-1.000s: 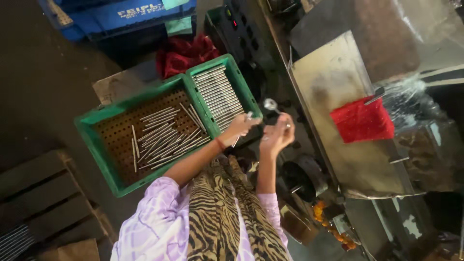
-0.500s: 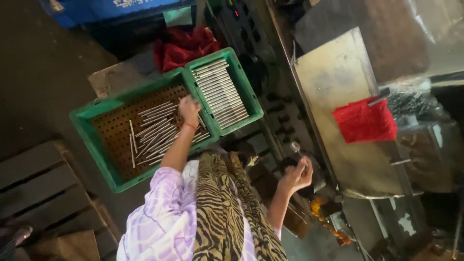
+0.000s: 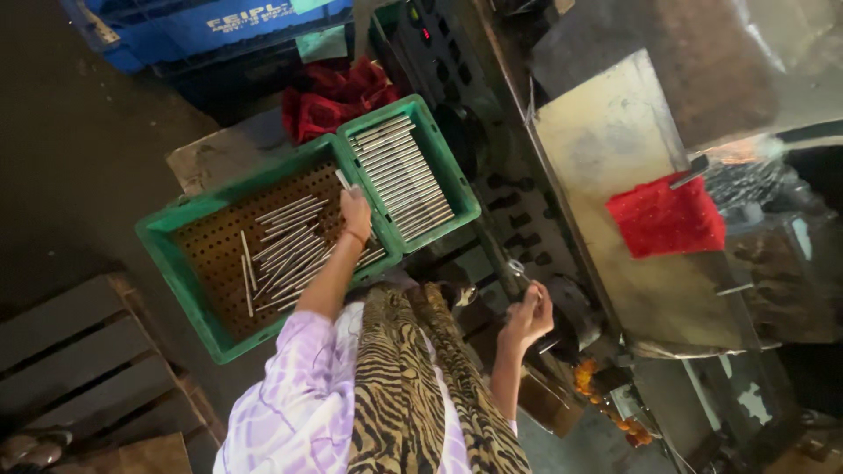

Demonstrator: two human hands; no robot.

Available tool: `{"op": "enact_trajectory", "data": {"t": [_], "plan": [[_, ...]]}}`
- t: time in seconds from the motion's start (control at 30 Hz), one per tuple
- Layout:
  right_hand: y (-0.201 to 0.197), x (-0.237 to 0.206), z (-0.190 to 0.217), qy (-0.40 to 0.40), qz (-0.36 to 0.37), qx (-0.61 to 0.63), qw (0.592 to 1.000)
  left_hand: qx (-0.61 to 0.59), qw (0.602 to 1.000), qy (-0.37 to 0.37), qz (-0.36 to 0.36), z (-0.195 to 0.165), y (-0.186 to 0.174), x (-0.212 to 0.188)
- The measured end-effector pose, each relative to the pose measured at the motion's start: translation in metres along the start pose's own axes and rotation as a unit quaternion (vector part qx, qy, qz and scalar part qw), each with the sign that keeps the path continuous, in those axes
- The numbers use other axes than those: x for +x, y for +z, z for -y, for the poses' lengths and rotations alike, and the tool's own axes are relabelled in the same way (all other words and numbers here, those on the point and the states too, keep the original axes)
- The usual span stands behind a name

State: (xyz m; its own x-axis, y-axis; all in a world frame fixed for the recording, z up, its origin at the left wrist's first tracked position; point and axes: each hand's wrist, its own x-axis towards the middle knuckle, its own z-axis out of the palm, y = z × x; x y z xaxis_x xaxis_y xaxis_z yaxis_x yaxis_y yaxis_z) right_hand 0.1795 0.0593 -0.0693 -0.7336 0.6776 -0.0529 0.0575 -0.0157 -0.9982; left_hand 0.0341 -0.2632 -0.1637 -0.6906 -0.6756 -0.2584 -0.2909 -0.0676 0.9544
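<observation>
A green plastic crate (image 3: 180, 272) has two compartments. The large one holds several loose metal rods (image 3: 285, 250); the small one holds rods (image 3: 399, 175) laid in neat rows. My left hand (image 3: 356, 213) hovers over the large compartment near the divider, pinching a short metal rod (image 3: 342, 179) that sticks up from the fingers. My right hand (image 3: 529, 312) is raised beside the dark machine (image 3: 518, 206), closed on a small shiny metal piece (image 3: 516, 268). A purple sleeve and tiger-striped cloth cover my arm and body.
A red cloth (image 3: 666, 215) lies on the machine's flat metal plate (image 3: 606, 140). More red cloth (image 3: 329, 101) and a blue crate (image 3: 211, 26) sit behind the green crate. A wooden pallet (image 3: 79, 360) lies at the lower left.
My hands were together at the crate's edge, then parted. The left went into the rod compartment and now lifts a rod near the divider; the right swung over beside the machine.
</observation>
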Motion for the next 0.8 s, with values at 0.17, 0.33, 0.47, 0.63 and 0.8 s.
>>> {"op": "enact_trajectory", "data": {"t": [0.17, 0.33, 0.47, 0.63, 0.8], "plan": [[0.026, -0.006, 0.022, -0.104, 0.085, -0.064, 0.989, 0.048, 0.961, 0.209, 0.176, -0.012, 0.024, -0.052], [0.065, 0.007, 0.04, -0.072, 0.101, 0.08, 0.989, 0.05, 0.873, 0.301, 0.381, -0.048, 0.049, -0.097], [0.082, 0.014, 0.051, -0.057, 0.119, 0.136, 0.982, -0.119, 0.779, 0.37, 0.492, -0.081, 0.057, -0.122], [0.078, 0.005, 0.062, -0.172, 0.1, -0.032, 0.98, -0.196, 0.777, 0.047, 0.597, -0.092, 0.066, -0.137], [0.069, 0.002, 0.051, -0.207, 0.098, -0.063, 0.971, -0.266, 0.784, 0.101, 0.551, -0.092, 0.069, -0.154]]}}
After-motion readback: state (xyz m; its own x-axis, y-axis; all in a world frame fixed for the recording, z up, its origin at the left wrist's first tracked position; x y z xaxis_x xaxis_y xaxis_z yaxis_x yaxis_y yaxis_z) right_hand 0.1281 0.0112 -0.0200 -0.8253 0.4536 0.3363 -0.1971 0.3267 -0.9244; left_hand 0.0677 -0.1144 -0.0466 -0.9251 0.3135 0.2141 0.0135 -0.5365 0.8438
